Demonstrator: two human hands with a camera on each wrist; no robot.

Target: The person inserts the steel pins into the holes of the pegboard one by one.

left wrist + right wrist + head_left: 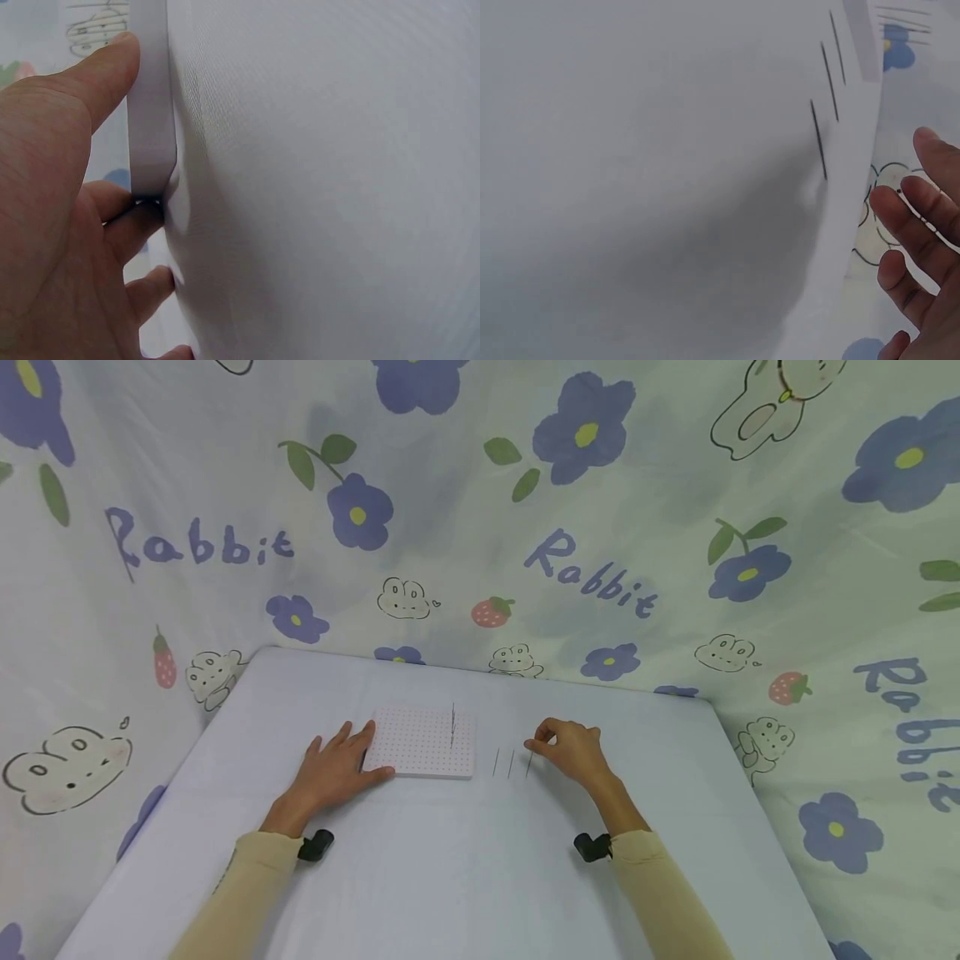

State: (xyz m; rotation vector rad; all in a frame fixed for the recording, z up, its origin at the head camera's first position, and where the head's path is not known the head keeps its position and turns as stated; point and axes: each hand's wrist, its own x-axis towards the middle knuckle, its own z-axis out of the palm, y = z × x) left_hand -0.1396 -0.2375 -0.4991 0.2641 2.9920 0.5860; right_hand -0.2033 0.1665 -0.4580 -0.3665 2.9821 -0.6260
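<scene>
A white pegboard [420,753] with rows of small holes lies on the table. Several thin dark sticks [452,727] stand in a line near its right side. My left hand [333,770] rests at the board's left end, fingers spread; its thumb touches the front edge, and in the left wrist view other fingers meet the board's side [152,112]. To the board's right lie three loose thin sticks [512,764], roughly parallel. My right hand [573,750] hovers by the rightmost loose stick [819,140]. In the right wrist view its fingers are apart, with nothing visible between them.
A white cloth covers the table [450,860]. Behind and beside it hangs a patterned curtain [465,527] with flowers and rabbits. Each wrist wears a small black camera, one by the left sleeve [255,860] and one by the right sleeve [652,868].
</scene>
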